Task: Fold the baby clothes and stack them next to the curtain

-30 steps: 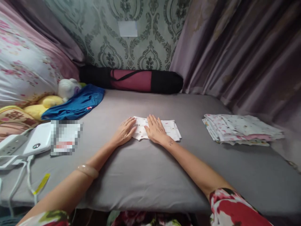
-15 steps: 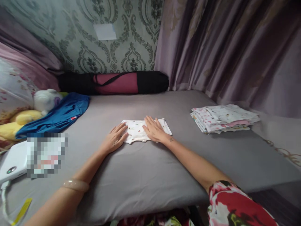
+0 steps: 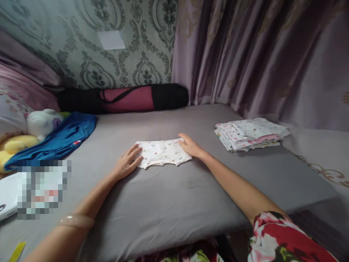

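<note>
A small white garment (image 3: 162, 153) with tiny coloured prints lies folded flat on the grey sheet (image 3: 163, 196). My left hand (image 3: 128, 162) rests on its left edge, fingers spread. At the opposite end my right hand (image 3: 190, 146) touches the right edge; its thumb side is uppermost and the lower fingers are hidden, so whether it grips the cloth does not show. To the right sits a stack of folded printed clothes (image 3: 249, 134), apart from both hands.
A black and maroon roll bag (image 3: 127, 99) lies along the wall. At the left are a blue cloth (image 3: 58, 136), plush toys (image 3: 42, 122), a white device (image 3: 11, 193) and a yellow strip (image 3: 18, 251). Purple curtains (image 3: 231, 51) hang at the back right.
My right hand has slid off the middle of the white garment to its right edge, uncovering more of the print. My left hand stays on the left edge. The view has shifted slightly right.
</note>
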A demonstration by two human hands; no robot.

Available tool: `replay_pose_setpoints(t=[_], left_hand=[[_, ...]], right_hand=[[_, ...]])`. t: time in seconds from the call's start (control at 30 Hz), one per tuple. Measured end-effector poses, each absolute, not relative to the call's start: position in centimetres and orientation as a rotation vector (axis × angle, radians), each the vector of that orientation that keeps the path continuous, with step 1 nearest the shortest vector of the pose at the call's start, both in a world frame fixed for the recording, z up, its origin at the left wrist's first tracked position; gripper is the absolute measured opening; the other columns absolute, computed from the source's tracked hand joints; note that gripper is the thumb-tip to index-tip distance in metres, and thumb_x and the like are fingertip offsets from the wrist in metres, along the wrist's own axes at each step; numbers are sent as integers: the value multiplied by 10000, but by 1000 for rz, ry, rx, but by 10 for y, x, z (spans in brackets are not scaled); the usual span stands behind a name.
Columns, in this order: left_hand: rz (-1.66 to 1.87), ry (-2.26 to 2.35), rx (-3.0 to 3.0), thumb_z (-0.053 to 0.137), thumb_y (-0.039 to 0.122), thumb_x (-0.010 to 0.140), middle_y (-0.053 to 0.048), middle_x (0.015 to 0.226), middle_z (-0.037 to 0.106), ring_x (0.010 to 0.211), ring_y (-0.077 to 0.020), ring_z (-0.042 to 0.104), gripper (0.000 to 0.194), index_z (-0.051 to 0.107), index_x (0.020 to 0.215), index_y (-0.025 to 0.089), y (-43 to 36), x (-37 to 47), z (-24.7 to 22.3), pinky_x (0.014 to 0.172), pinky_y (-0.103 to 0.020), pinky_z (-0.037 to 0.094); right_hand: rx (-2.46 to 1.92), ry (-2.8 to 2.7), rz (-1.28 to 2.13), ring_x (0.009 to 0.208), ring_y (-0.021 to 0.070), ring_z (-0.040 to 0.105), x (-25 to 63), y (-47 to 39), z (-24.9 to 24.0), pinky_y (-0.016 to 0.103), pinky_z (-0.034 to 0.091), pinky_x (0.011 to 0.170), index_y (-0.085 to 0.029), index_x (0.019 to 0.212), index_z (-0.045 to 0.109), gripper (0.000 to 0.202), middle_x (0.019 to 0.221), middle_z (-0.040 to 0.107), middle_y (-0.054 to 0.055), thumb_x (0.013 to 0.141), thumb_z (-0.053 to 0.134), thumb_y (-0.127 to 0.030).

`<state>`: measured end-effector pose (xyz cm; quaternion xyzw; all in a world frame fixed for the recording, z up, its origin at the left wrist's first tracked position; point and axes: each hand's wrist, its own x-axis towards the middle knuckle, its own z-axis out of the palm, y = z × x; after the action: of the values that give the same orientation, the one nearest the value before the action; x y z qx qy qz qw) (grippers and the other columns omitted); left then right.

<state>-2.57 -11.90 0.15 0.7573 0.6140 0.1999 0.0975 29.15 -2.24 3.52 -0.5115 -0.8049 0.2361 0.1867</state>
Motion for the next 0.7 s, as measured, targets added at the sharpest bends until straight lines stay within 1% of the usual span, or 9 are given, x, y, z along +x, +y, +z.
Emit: replay_pose_setpoints(t=[0.07,0.13,0.2,0.27,0.3,0.4,0.5,0.6,0.7], left_hand=[[675,1905,2153,410,557,867,-150,1433,462,1297,-271,458,633,486,1349,154,-115,-27,5,1080,-408,368],[699,2086,1991,459,529,831,-157,1255,597,1155,-276,562,611,534,1291,133,-111,-26,13,992,-395,437],[617,2233,1793,483,501,811,-134,1049,681,992,-270,631,529,612,1171,136,-107,-24,23,878,-366,482],[516,2286,1640,510,490,793,-119,934,706,884,-264,658,445,664,1030,147,-103,-21,34,766,-323,489],[487,2290,1588,531,491,778,-114,911,712,855,-262,663,413,673,970,154,-102,-19,38,717,-305,482],[486,2278,1443,616,496,702,-100,821,717,768,-252,660,375,665,861,160,-99,-14,47,608,-272,444],[530,2222,1284,683,486,615,-44,615,657,616,-215,618,368,643,785,163,-96,-11,48,534,-256,407],[581,2161,1168,694,463,576,19,452,527,479,-166,522,312,602,666,179,-94,-6,48,471,-243,360],[619,2132,1170,682,431,561,36,423,482,446,-140,467,275,575,615,184,-94,-2,51,441,-227,324]], right_hand=[[-1567,-2099,673,1185,193,567,308,-16,41,287,419,994,-119,1285,580,429,1291,615,137,906,430,-249],[-1720,-2002,719,928,176,665,323,-13,43,248,490,799,-139,1094,681,311,1036,724,96,879,475,-230],[-1851,-1939,841,670,136,643,333,-14,43,210,460,598,-148,922,709,238,797,725,49,870,497,-242],[-1932,-1883,984,476,95,537,335,-18,43,189,368,465,-150,814,699,232,603,651,4,870,504,-263],[-1953,-1863,1031,421,83,481,334,-21,44,188,324,430,-151,772,691,240,533,603,-15,870,512,-279],[-1947,-1889,1031,364,64,372,327,-30,50,194,244,400,-153,624,640,306,420,479,-49,848,571,-349],[-1924,-1890,1090,371,56,333,319,-36,58,196,229,401,-159,542,567,377,404,423,-59,838,602,-390],[-1908,-1840,1223,390,60,335,314,-38,59,191,237,399,-163,577,562,356,421,395,-70,840,604,-398],[-1854,-1929,1179,447,69,406,313,-38,54,182,266,425,-154,669,627,259,489,480,-53,791,651,-382]])
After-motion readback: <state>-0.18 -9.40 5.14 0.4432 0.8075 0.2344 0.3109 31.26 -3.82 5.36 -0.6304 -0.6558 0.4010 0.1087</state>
